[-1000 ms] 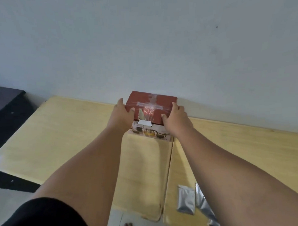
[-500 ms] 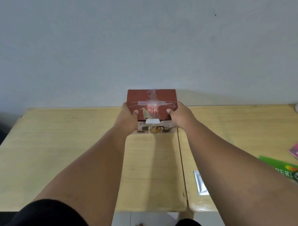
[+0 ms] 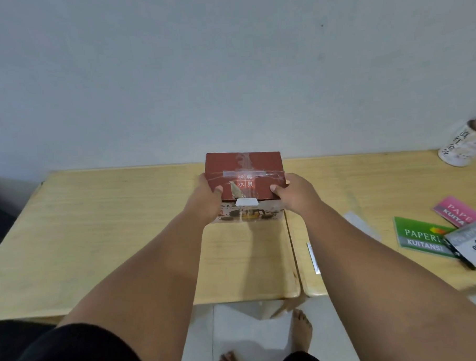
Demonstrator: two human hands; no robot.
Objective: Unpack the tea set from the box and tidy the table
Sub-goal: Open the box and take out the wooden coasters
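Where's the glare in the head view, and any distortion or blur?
Head view: glare streaks the clear tape across the red box top, held between the left hand and right hand; wide-angle lens enlarges the near forearms; soft, even lighting; booklets at right slightly blurred.

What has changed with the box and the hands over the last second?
The red box has come toward the person, off the wall, between the left hand and right hand. The view swung right too, so the tin and green booklet now show. Unchanged: both hands clasp the box's sides, and its tape is unbroken.
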